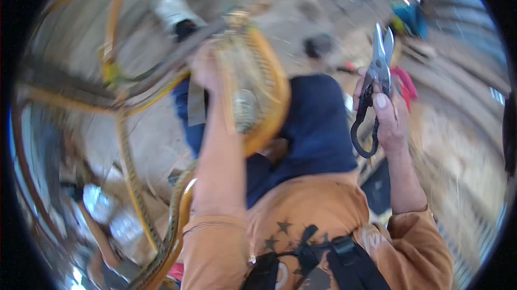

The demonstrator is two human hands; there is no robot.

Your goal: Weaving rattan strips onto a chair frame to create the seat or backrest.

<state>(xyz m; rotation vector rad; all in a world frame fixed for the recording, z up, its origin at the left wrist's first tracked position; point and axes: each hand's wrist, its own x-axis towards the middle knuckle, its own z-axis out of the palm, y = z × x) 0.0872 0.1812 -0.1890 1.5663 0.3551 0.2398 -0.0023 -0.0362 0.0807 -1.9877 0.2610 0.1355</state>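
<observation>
The two bare hands are well apart, one on each side of the person's lap. The right hand (392,110) is closed around silver-bladed metal shears with black handles (380,68); the thumb lies across them near the pivot, the blades point away from the body with their tips slightly parted, and a curved black handle hangs below the fingers, toward the person. The left hand (204,69), smeared by motion blur, is at a yellow-orange frame of bent rods with braided-looking strips (276,83), beside a straight grey-brown bar (175,56) that runs obliquely across it. Whether the left fingers are wrapped around the bar or only rest against it, I cannot tell. A rounded loop of the frame lies just to the right of the left hand and forearm, in front of the lap, while other rods spread out to the left and down past the left elbow. The shears are well to the right of this loop, with the knee of the dark blue trousers (319,123) between them. A blurred pale cylindrical object (173,13) lies beyond the left hand, and a pinkish-red patch of material (404,86) shows just behind the right hand.
</observation>
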